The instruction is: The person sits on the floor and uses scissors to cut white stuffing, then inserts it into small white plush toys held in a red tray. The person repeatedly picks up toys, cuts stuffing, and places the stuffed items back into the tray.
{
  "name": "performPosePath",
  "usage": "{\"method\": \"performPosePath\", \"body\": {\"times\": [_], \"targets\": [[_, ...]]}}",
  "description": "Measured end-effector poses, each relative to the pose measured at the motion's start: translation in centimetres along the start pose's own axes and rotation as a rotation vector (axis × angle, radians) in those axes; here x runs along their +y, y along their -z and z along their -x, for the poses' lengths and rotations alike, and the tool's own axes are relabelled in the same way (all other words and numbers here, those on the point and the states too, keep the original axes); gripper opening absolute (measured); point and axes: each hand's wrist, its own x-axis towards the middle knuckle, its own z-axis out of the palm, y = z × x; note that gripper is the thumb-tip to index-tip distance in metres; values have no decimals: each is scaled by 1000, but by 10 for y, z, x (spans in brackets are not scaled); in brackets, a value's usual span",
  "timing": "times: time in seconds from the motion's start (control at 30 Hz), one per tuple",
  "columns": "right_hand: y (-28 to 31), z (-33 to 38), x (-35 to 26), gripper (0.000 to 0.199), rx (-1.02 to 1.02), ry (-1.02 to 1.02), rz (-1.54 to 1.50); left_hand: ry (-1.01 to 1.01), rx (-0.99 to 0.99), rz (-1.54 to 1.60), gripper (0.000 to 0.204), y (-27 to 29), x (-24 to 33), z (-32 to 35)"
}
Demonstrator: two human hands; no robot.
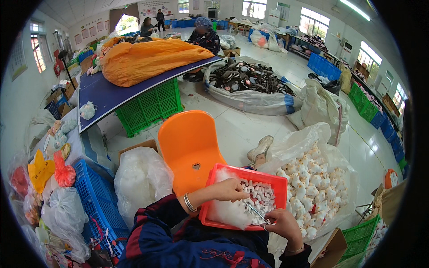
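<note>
A red plastic tray [283,190] rests at my lap. White fluffy stuffing [225,213] fills its left side, and many small white fabric pieces [260,193] lie in its right side. My left hand [230,190] is over the tray with its fingertips pinched together; whatever they hold is too small to make out. At the tray's near right corner, my right hand [286,225] grips slim metal forceps [255,210]. Their tip points left and away from me, over the white pieces and near the edge of the stuffing.
An orange chair [190,138] stands just ahead, beside a clear bag of stuffing [140,178]. To the right lies an open bag of small white plush toys [313,192]. A blue crate [96,205] is at left. Farther off are a blue table [96,100] and a person [205,38].
</note>
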Motion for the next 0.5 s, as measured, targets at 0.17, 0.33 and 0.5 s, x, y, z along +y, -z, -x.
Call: {"method": "performPosePath", "body": {"times": [0.17,0.33,0.5], "targets": [[0,5,1,27,1,-13,30,-13,-21,15,42,-4,3,-3],[-5,5,4,30,-23,-30,31,-105,-46,113,32,-12,-5,-8],[-6,-3,8,35,-73,-91,-53,-255,208,127,26,9,-16,-10]]}}
